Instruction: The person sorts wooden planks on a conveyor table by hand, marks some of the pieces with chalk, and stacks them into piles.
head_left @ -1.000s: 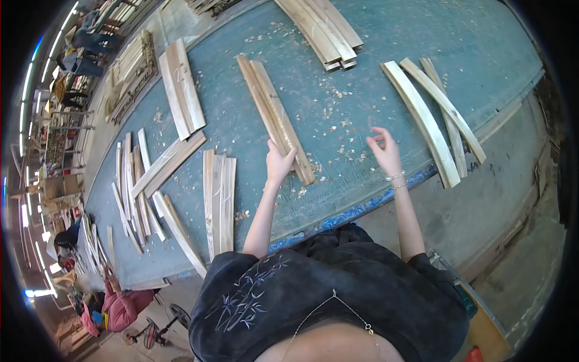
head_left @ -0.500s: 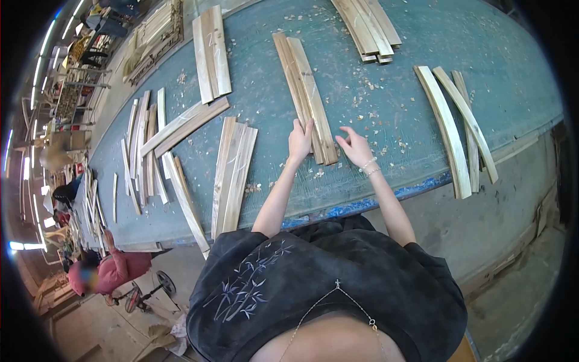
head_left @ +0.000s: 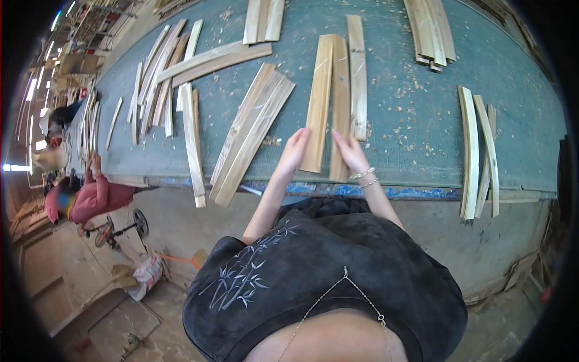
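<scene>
My left hand [head_left: 295, 149] grips the lower left edge of a pale wooden strip [head_left: 318, 102]. My right hand [head_left: 351, 152] is closed at the lower part of a browner strip [head_left: 341, 108], with a bracelet at the wrist. The two strips lie side by side, nearly touching at their far ends and apart near my hands. Just to their right, a separate knotty strip [head_left: 357, 78] rests on the blue-green table [head_left: 398, 151].
Left of my hands lie a fanned group of strips [head_left: 253, 133] and a crossed pile [head_left: 163, 78]. Strips [head_left: 468, 151] overhang the front edge at right; a stack [head_left: 431, 30] sits farther back. A person in pink [head_left: 99, 199] is at the far left.
My view has swung, shifting the table's contents. My right hand has moved in from open space onto a strip. The strips that were together are now separated, one left lying at the right.
</scene>
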The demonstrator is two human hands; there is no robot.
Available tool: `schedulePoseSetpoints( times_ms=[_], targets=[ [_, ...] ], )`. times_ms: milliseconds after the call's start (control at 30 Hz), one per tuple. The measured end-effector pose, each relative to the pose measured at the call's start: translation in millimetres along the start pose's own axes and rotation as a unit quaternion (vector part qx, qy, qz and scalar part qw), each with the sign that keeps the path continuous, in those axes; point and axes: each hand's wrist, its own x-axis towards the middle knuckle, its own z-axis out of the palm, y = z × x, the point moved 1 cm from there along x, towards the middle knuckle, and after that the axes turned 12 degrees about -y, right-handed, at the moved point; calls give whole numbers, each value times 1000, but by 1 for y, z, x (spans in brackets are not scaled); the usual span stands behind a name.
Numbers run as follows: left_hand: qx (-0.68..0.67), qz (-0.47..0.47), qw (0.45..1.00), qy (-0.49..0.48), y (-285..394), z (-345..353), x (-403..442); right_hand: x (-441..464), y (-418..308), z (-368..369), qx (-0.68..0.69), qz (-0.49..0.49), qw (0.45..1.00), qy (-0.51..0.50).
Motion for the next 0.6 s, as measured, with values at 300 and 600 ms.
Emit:
schedulePoseSetpoints(
  times_ms=[300,600],
  targets=[
    [-638,-85,713,-279,4,-34,-63,-31,-10,12,156,97,980,-75],
    [-244,-91,958,-121,-9,-76,-136,-77,46,76,-244,-8,963,117]
  ],
)
